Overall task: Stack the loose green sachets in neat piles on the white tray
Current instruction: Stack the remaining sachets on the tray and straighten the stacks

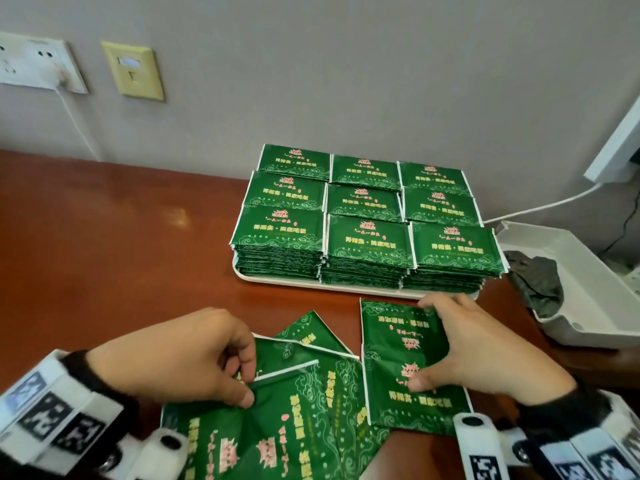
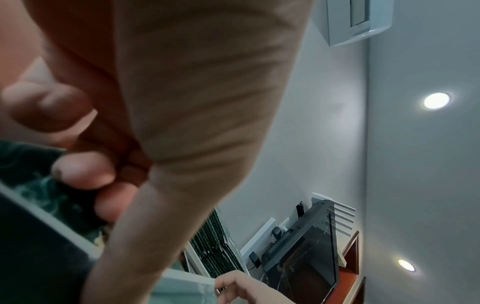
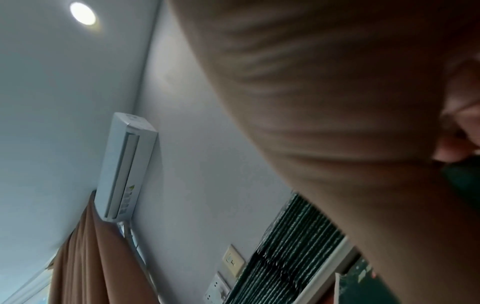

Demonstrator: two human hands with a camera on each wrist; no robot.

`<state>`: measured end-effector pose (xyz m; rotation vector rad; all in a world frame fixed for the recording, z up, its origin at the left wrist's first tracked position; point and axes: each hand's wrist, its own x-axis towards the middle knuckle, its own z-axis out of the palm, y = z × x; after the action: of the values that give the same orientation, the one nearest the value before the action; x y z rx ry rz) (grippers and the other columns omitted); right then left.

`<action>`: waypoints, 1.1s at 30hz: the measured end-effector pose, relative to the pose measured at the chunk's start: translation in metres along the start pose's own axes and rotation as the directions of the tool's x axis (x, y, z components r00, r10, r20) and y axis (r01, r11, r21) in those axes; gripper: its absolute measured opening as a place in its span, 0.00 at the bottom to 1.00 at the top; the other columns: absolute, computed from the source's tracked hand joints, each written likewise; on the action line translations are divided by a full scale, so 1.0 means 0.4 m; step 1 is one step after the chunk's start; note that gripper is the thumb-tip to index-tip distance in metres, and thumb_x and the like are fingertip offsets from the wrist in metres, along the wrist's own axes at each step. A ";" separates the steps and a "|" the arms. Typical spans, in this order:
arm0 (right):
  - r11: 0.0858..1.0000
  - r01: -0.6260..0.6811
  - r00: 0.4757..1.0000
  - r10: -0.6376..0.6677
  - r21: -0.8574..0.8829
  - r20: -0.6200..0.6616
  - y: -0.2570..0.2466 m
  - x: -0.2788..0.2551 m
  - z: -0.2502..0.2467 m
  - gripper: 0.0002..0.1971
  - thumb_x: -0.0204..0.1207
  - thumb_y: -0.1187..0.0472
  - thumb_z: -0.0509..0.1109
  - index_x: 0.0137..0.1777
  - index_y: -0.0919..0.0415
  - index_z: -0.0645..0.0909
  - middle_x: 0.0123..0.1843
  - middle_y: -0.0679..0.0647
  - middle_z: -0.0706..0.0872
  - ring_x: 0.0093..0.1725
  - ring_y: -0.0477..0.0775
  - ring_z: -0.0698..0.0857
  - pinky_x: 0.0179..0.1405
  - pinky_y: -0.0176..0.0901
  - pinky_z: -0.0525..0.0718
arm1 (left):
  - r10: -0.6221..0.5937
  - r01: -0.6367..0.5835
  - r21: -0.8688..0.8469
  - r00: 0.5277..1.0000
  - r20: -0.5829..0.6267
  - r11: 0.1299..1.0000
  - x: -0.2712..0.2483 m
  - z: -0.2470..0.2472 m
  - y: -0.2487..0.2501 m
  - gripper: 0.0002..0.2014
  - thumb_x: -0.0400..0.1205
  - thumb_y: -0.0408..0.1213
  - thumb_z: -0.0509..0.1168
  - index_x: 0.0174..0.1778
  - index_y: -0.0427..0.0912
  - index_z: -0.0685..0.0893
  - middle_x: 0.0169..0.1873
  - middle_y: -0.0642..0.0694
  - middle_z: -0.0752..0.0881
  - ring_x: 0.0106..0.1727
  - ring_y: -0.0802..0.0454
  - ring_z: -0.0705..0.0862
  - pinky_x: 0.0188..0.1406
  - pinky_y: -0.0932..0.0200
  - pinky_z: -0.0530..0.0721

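Observation:
The white tray (image 1: 277, 277) at the back of the table carries several tall piles of green sachets (image 1: 367, 199), also visible edge-on in the wrist views (image 2: 215, 246) (image 3: 293, 246). Loose green sachets (image 1: 304, 410) lie fanned on the table in front of me. My left hand (image 1: 247, 379) pinches the white edge of one sachet in that fan between thumb and forefinger; its curled fingers (image 2: 83, 170) show in the left wrist view. My right hand (image 1: 426, 344) holds a small bundle of sachets (image 1: 394, 327) just before the tray, fingers on its far edge and thumb on its near part.
A white plastic bin (image 1: 588, 289) holding a dark cloth (image 1: 536, 282) stands right of the tray. Wall sockets (image 1: 38, 64) and a white power strip (image 1: 616, 143) with a cable are behind. Bare brown tabletop (image 1: 121, 237) stretches to the left.

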<state>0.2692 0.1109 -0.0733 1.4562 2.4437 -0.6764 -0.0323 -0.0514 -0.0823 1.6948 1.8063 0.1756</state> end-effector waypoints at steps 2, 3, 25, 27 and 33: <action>1.000 -0.011 1.000 0.011 0.015 -0.004 -0.002 -0.004 0.002 0.60 0.49 0.36 0.89 0.79 0.40 0.58 0.72 0.47 0.66 0.65 0.49 0.77 0.62 0.43 0.80 | 0.002 -0.002 -0.014 1.000 -0.002 1.000 0.003 0.004 0.000 0.13 0.68 0.55 0.82 0.40 0.56 0.88 0.36 0.56 0.87 0.33 0.63 0.82 0.32 0.66 0.78; 1.000 -0.014 1.000 0.014 0.016 -0.008 -0.002 -0.003 0.002 0.61 0.49 0.36 0.89 0.80 0.41 0.58 0.72 0.49 0.67 0.63 0.49 0.79 0.60 0.42 0.80 | 0.004 -0.004 -0.013 1.000 -0.006 1.000 0.004 0.006 0.000 0.12 0.68 0.54 0.82 0.40 0.55 0.88 0.36 0.58 0.86 0.33 0.63 0.82 0.32 0.67 0.78; 0.896 0.312 0.930 -0.221 0.316 -0.292 0.012 0.006 0.028 0.18 0.65 0.51 0.87 0.46 0.49 0.79 0.45 0.44 0.91 0.48 0.41 0.89 0.49 0.45 0.86 | 0.157 -0.249 -0.719 0.968 -0.194 0.648 0.006 -0.010 -0.051 0.12 0.74 0.42 0.78 0.45 0.45 0.81 0.41 0.28 0.87 0.35 0.40 0.87 0.29 0.54 0.87; 0.853 0.369 0.912 -0.255 0.370 -0.320 0.010 0.005 0.028 0.14 0.70 0.55 0.84 0.48 0.50 0.81 0.46 0.43 0.92 0.45 0.42 0.90 0.49 0.42 0.86 | 0.114 -0.308 -0.851 0.951 -0.288 0.424 0.017 -0.010 -0.061 0.24 0.67 0.44 0.84 0.51 0.44 0.81 0.43 0.21 0.86 0.34 0.35 0.88 0.28 0.50 0.89; 0.766 0.459 0.834 -0.196 0.451 -0.515 0.016 0.008 0.022 0.07 0.77 0.58 0.78 0.51 0.47 0.84 0.51 0.30 0.88 0.55 0.30 0.86 0.48 0.25 0.78 | 0.079 -0.430 -0.795 0.894 -0.441 0.427 0.008 -0.007 -0.037 0.34 0.63 0.32 0.86 0.65 0.49 0.85 0.58 0.29 0.87 0.46 0.27 0.88 0.43 0.31 0.90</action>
<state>0.2727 0.1116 -0.0838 1.4825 3.0899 -1.3825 -0.0461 -0.0499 -0.0889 1.1345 1.2032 1.3930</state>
